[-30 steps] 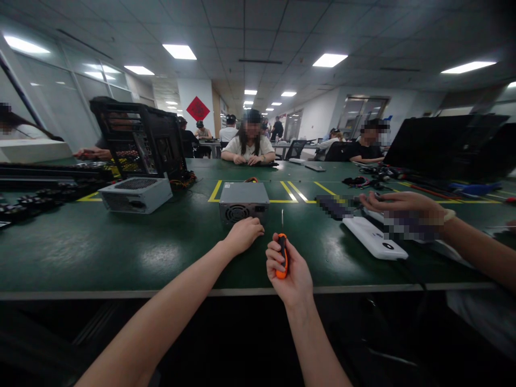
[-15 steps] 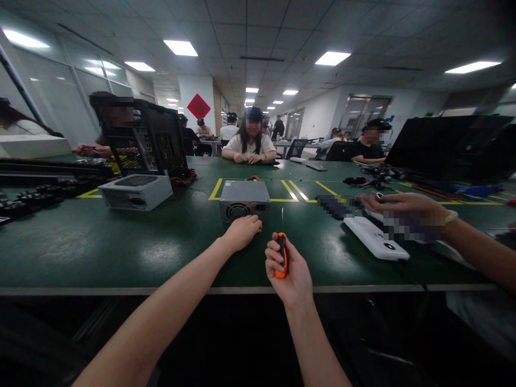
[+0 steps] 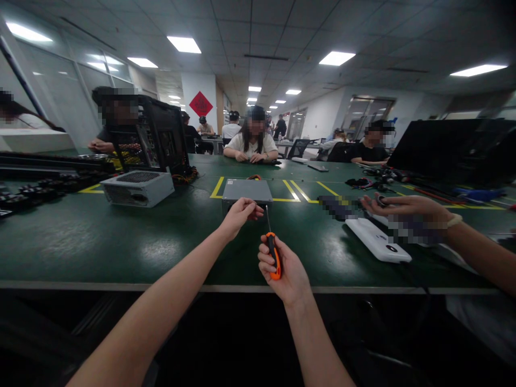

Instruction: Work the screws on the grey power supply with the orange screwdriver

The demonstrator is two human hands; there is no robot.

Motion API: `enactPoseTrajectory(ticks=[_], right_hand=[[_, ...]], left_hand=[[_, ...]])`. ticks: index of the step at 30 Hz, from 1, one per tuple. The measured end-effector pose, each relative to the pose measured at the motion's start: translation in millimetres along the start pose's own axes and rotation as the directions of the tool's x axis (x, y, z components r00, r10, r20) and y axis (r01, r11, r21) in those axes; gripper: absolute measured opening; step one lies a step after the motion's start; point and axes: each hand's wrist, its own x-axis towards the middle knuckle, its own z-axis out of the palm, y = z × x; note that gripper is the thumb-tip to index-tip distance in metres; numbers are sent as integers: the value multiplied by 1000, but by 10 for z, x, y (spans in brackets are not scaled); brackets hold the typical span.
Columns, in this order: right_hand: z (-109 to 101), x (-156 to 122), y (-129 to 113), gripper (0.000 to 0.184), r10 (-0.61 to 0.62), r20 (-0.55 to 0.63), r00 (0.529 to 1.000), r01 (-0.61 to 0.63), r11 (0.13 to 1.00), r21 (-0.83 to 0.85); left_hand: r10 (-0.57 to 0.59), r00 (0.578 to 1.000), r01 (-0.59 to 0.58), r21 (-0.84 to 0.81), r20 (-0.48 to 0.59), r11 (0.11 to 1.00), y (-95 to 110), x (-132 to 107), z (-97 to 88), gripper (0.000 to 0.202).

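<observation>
R hand (image 3: pixel 289 270) grips screwdriver (image 3: pixel 273 252), L hand (image 3: pixel 238 216) nr PSU (image 3: pixel 248 189).

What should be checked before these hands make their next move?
1. Orange-and-black-handled screwdriver gripped in the right hand: ok.
2. Its slim metal shaft well clear of the left hand: not ok, they appear close.
3. Anything pinched in the left hand: cannot tell, too small.
4. Grey rectangular metal box standing on the glossy green table: ok.
5. White oblong device away from both hands: ok.

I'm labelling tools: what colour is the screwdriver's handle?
The screwdriver's handle is orange and black, seen best in the head view.
</observation>
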Motion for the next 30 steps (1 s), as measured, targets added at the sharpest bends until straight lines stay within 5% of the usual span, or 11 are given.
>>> enactPoseTrajectory(ticks=[12,30], right_hand=[[51,35,31,24,74,23,997,-70,986,-153],[42,41,35,21,56,20,998,-51,984,-169]], left_hand=[[-252,965,257,-430,70,866,108,-19,-42,7],[-281,950,312,-444,137,840,182,-84,-33,8]])
